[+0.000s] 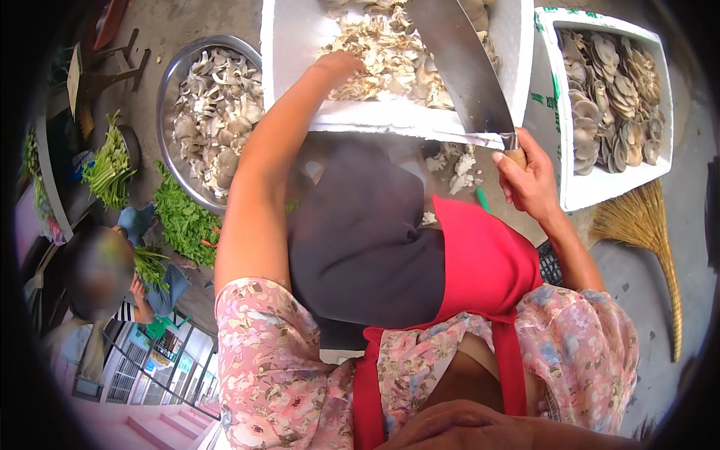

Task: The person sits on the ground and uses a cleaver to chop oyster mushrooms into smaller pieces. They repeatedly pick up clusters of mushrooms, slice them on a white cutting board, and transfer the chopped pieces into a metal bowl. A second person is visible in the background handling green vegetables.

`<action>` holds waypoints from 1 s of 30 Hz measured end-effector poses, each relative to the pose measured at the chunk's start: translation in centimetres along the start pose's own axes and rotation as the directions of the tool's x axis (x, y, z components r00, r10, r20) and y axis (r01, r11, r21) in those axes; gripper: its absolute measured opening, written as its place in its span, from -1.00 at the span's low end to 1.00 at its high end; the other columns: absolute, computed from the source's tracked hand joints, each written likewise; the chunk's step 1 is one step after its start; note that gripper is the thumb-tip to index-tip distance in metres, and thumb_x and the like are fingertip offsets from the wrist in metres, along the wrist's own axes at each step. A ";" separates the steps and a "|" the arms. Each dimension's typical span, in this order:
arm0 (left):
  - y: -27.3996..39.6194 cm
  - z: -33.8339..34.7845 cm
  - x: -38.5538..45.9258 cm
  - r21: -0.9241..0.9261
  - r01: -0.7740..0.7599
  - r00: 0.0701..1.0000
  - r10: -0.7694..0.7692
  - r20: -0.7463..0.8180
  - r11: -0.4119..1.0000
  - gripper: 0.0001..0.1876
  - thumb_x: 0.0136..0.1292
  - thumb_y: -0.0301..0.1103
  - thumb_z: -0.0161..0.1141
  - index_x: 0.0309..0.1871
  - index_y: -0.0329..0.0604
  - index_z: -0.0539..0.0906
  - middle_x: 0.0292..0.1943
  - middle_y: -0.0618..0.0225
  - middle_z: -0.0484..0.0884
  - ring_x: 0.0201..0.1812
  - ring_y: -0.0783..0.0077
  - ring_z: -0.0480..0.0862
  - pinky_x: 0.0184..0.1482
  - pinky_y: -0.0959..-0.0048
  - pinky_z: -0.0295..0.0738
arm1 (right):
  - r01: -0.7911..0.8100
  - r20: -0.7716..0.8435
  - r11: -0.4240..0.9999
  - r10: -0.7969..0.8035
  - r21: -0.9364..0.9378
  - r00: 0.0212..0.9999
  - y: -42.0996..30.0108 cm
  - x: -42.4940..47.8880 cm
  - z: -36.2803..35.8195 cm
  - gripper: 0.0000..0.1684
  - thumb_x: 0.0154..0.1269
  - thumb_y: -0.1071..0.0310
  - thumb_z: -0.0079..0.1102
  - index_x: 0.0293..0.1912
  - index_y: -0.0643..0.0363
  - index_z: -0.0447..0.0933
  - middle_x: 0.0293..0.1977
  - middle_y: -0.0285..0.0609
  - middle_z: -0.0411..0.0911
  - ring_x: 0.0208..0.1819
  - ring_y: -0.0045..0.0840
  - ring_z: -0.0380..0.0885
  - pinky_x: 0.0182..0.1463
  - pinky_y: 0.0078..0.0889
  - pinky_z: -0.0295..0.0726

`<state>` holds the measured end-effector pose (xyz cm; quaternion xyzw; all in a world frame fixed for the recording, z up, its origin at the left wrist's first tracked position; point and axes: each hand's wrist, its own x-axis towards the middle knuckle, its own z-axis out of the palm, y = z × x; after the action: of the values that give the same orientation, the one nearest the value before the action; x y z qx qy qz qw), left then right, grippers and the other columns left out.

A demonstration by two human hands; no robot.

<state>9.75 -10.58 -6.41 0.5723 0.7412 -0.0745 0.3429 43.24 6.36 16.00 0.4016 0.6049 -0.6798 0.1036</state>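
Note:
Before me stands a white foam box [360, 119] with oyster mushrooms and mushroom pieces [388, 56] inside. My left hand [342, 64] reaches over its near left part and touches the pieces; its fingertips are partly hidden among them. In my right hand [526, 174], at the box's near right corner, is the wooden handle of a large knife [461, 62]. Its broad steel blade slants up and left over the box. A round metal basin [169, 163] full of oyster mushrooms [216, 124] sits left of the box.
Another foam box [619, 188] of oyster mushrooms stands at the right, above a straw broom [666, 259]. Leafy greens [183, 219] lie below the basin, and green stalks [112, 169] farther left. A person [135, 304] sits at the left holding greens. White scraps [462, 169] lie on the floor.

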 end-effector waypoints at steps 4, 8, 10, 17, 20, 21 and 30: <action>-0.9 0.7 0.5 -0.010 0.036 0.999 -0.035 0.015 0.999 -0.71 0.19 -0.57 0.14 -0.03 -0.18 0.70 -0.13 0.06 0.70 0.04 0.04 0.65 0.06 0.18 0.54 | -0.041 0.018 0.999 0.041 -0.006 0.999 0.3 -0.4 -0.3 -0.59 0.40 0.34 0.18 0.19 0.19 0.43 -0.61 -0.40 0.40 -0.70 -0.76 0.34 -0.66 -0.62 0.31; -1.4 0.3 -2.5 -0.250 0.070 0.990 -0.098 -0.102 0.966 -0.75 0.20 -0.47 0.22 -0.05 -0.21 0.70 -0.28 0.06 0.72 -0.16 0.07 0.71 -0.06 0.23 0.58 | -0.049 0.050 0.999 0.048 0.017 0.998 -0.1 -0.4 -0.3 -0.60 0.39 0.33 0.18 0.18 0.19 0.44 -0.60 -0.41 0.40 -0.69 -0.76 0.34 -0.65 -0.62 0.32; -0.4 -1.1 -5.1 -0.359 0.090 0.974 -0.157 -0.163 0.929 -0.76 0.21 -0.42 0.26 -0.06 -0.23 0.70 -0.34 0.09 0.73 -0.27 0.18 0.72 -0.12 0.30 0.59 | -0.036 0.090 0.998 0.032 0.052 0.995 0.0 -0.6 -0.1 -0.58 0.40 0.33 0.18 0.19 0.19 0.43 -0.61 -0.40 0.39 -0.71 -0.76 0.33 -0.67 -0.63 0.30; 6.6 -6.5 -14.8 -0.855 0.130 0.815 -0.545 -0.195 0.501 -0.77 0.32 -0.36 0.30 -0.07 -0.36 0.68 -0.35 0.32 0.72 -0.32 0.60 0.65 -0.23 0.59 0.55 | -0.045 0.294 0.999 0.047 -0.016 0.955 -1.6 -1.8 0.2 -0.55 0.37 0.32 0.19 0.20 0.20 0.42 -0.62 -0.40 0.39 -0.71 -0.74 0.35 -0.66 -0.62 0.33; 9.0 -5.6 -17.6 -0.982 -0.010 0.775 -0.619 -0.128 0.191 -0.75 0.32 -0.40 0.31 -0.04 -0.39 0.65 -0.28 0.27 0.73 -0.32 0.60 0.65 -0.25 0.61 0.54 | 0.010 0.349 0.993 0.032 -0.117 0.937 -1.4 -2.4 0.4 -0.51 0.33 0.32 0.17 0.21 0.21 0.41 -0.62 -0.37 0.39 -0.70 -0.70 0.37 -0.60 -0.57 0.39; 9.5 -5.1 -18.1 -0.997 -0.049 0.767 -0.637 -0.076 0.060 -0.74 0.32 -0.40 0.32 -0.03 -0.39 0.64 -0.27 0.25 0.74 -0.33 0.59 0.65 -0.25 0.61 0.55 | 0.090 0.353 0.984 -0.031 -0.152 0.935 -1.1 -2.6 0.5 -0.51 0.32 0.33 0.17 0.21 0.22 0.41 -0.62 -0.37 0.39 -0.69 -0.69 0.36 -0.57 -0.55 0.39; 12.5 0.5 -16.6 -0.974 -0.155 0.606 -0.794 0.041 -0.168 -0.75 0.31 -0.42 0.33 -0.09 -0.41 0.56 -0.29 0.13 0.75 -0.38 0.48 0.70 -0.25 0.57 0.62 | 0.464 0.447 0.784 -0.269 -0.413 0.853 1.1 -2.4 2.5 -0.51 0.27 0.43 0.13 0.21 0.23 0.42 -0.63 -0.13 0.27 -0.59 -0.36 0.33 -0.40 -0.28 0.39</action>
<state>23.05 -19.88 6.56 -0.1175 0.7421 0.5754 0.3231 44.49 3.02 16.71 0.0990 0.7989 -0.5655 0.1793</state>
